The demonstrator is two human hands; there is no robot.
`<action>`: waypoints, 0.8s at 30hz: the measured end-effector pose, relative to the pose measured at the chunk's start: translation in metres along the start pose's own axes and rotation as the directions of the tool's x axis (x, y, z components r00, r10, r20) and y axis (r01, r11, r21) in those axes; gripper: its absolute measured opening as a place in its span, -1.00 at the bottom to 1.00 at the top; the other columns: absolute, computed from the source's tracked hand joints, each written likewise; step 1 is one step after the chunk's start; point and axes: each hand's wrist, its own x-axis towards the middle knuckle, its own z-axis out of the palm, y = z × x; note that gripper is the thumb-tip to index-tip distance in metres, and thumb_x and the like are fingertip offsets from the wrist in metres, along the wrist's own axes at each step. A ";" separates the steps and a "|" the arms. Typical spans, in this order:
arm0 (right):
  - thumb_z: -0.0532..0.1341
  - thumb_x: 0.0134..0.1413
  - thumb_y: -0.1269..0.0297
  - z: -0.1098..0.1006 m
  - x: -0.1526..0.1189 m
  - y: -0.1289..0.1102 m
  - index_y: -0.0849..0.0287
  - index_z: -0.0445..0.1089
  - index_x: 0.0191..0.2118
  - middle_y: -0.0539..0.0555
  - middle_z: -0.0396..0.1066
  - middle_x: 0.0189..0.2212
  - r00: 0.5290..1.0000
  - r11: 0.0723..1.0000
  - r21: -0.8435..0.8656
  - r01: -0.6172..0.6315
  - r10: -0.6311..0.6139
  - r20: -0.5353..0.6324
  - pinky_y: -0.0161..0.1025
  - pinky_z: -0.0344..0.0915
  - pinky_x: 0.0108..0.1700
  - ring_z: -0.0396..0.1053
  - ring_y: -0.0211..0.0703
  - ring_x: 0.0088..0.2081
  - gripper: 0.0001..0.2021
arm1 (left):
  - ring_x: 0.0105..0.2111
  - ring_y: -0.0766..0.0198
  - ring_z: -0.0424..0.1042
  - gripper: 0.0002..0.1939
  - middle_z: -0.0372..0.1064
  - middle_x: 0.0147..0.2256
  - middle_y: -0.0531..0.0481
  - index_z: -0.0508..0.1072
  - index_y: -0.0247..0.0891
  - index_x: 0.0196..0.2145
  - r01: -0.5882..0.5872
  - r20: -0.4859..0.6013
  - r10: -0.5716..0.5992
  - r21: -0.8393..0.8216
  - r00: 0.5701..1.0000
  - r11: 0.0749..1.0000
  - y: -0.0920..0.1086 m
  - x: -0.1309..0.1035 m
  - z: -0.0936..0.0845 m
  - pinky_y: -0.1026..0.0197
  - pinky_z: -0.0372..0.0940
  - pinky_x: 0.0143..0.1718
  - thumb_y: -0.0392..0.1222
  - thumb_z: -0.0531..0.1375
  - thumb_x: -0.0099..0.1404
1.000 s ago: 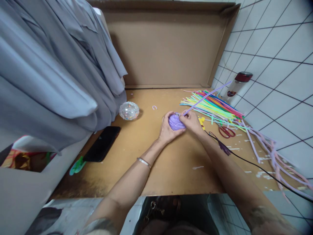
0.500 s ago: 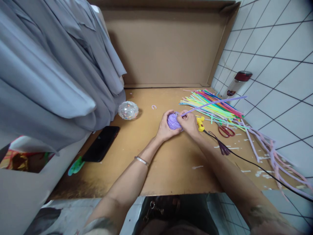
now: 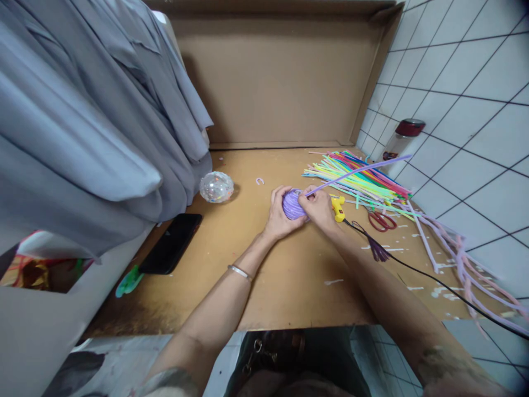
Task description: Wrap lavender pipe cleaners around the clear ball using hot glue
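Note:
My left hand [image 3: 281,216] is wrapped round a ball wound with purple pipe cleaner [image 3: 293,204], holding it above the middle of the table. At the ball's right side, my right hand [image 3: 317,206] pinches a purple pipe cleaner [image 3: 355,172]. Its free end sticks out up and to the right, over the pile of other stems. The fingertips press against the ball, so the exact spot where the stem meets it is hidden. Just right of my right hand lies a yellow glue gun [image 3: 338,208] with a black cord.
Colourful pipe cleaners [image 3: 363,176] lie in a pile at the back right, near red-handled scissors [image 3: 382,221] and a purple tassel [image 3: 378,251]. A clear faceted ball [image 3: 216,187] and a black phone [image 3: 171,243] are on the left. A red-lidded jar [image 3: 403,139] stands by the tiled wall.
The free end of the purple pipe cleaner has swung slightly up and to the left. Both hands stay at the ball in nearly the same place.

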 end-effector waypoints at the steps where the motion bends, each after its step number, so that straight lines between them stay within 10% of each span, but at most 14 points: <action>1: 0.19 -0.10 0.22 0.000 0.000 0.000 0.07 0.28 -0.51 -0.05 0.26 -0.62 1.000 1.000 0.003 -0.003 0.003 0.002 -0.24 0.09 -0.37 0.21 -0.18 -0.49 -0.91 | 0.16 -0.05 0.30 -0.15 0.25 0.10 -0.18 0.28 -0.18 0.09 -0.007 0.003 0.007 -0.008 1.000 1.000 0.000 0.000 0.000 -0.05 0.21 0.26 -0.07 0.51 -0.13; 24: 0.16 -0.14 0.24 0.004 -0.001 0.010 0.12 0.35 -0.39 -0.09 0.22 -0.58 0.990 0.987 0.083 0.139 -0.142 0.026 -0.24 0.16 -0.35 0.21 -0.20 -0.49 -0.88 | 0.18 -0.03 0.36 -0.21 0.32 0.14 -0.20 0.23 -0.22 0.14 0.140 0.062 -0.137 -0.046 0.989 0.989 -0.002 0.003 -0.004 -0.07 0.23 0.28 -0.21 0.41 -0.04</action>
